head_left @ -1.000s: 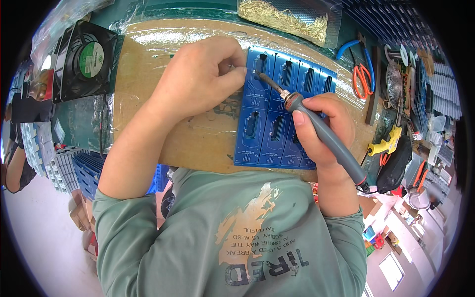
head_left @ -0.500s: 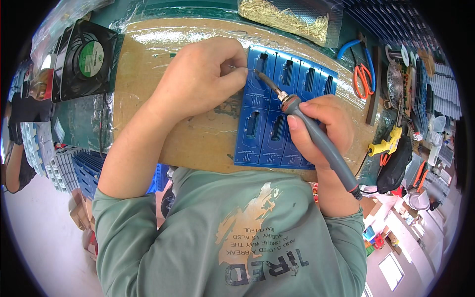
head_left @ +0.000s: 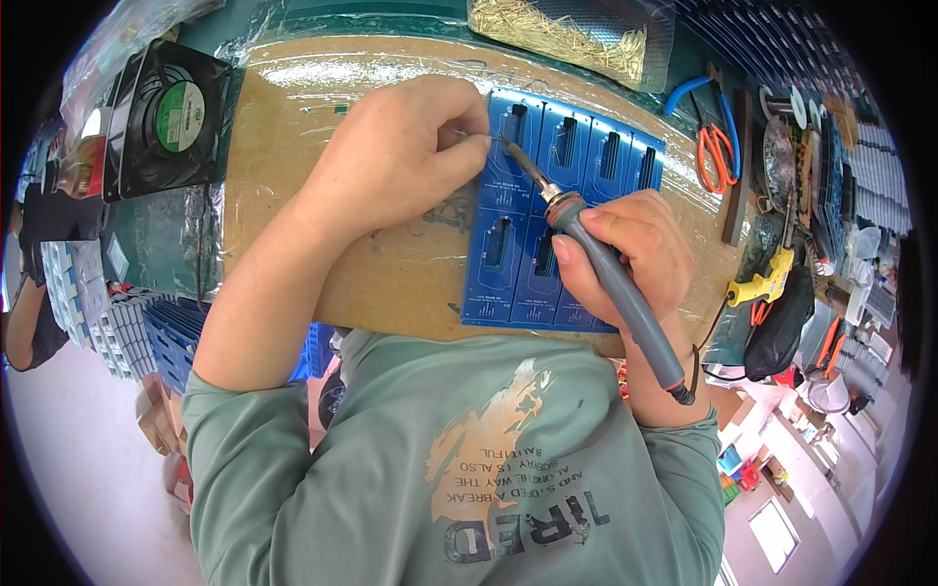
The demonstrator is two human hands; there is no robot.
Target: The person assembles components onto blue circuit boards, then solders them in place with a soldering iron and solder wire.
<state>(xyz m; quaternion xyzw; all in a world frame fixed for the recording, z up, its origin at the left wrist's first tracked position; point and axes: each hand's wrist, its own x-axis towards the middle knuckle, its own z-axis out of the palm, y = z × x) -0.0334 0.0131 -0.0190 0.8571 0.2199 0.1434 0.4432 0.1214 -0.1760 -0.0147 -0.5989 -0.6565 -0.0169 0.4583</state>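
My right hand (head_left: 635,254) grips a grey soldering iron (head_left: 616,283) by its handle. The iron slants up and left, its tip at the upper-left section of a blue circuit board panel (head_left: 521,223). This panel lies flat and has two rows of sections with dark slots. At the panel's upper-left edge my left hand (head_left: 405,151) is closed in a pinch, fingertips close to the iron's tip. A thin strand, seemingly solder wire (head_left: 463,133), shows at those fingers, mostly hidden by them. Part of the panel's lower right lies behind my right hand.
The panel rests on a tan board (head_left: 283,225). A black fan (head_left: 168,122) stands at left. Beyond the board is a clear tray of thin gold-coloured pins (head_left: 567,44). Blue-handled cutters (head_left: 728,127), orange-handled pliers (head_left: 716,161) and a yellow glue gun (head_left: 764,281) lie at right.
My right hand has shifted slightly, and the iron's rear end has swung a little to the left and down. Its tip stays at nearly the same spot; my left hand has barely moved.
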